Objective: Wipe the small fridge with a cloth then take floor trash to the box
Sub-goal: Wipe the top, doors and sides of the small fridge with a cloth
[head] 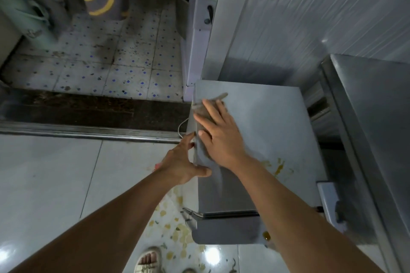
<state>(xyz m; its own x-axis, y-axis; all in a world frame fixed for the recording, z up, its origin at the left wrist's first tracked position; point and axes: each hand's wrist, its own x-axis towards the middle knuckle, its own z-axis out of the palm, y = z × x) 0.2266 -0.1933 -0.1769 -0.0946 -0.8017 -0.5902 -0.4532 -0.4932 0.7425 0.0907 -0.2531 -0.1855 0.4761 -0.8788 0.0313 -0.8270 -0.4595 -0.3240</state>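
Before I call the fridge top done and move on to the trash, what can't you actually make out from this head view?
- Cloth: mostly covered by the right hand; motion-blurred.
- Fridge top beneath that hand and forearm: hidden, so cleanliness there is unknown.
- Fridge front: out of sight from above.
- Left hand fingertips at the fridge's left edge: blurred.
- Floor scraps: too small to identify.
- Trash box: cannot be identified.

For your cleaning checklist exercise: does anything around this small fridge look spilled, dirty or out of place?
Yes. An orange-yellow stain marks the small fridge top near its right front, away from the cloth under the right hand. Yellowish scraps litter the floor beside the fridge.
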